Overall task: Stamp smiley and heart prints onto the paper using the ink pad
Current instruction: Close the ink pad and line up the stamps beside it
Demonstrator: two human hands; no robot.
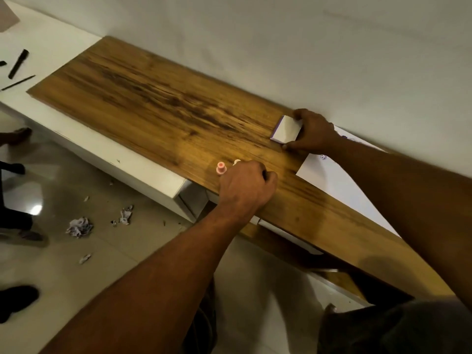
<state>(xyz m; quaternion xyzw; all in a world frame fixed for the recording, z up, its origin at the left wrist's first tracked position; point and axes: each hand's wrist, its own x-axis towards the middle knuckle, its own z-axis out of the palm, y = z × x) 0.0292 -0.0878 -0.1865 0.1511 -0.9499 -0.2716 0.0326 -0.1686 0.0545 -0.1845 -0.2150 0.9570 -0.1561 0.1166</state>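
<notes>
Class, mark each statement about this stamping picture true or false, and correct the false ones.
1. The right hand holds the white ink pad. True.
2. The pink stamp lies on the paper. False: it stands upright on the wooden board, beside the left hand.
3. The paper already bears a stamped print. True.
4. Crumpled scraps lie on the wooden board. False: they lie on the floor.
</notes>
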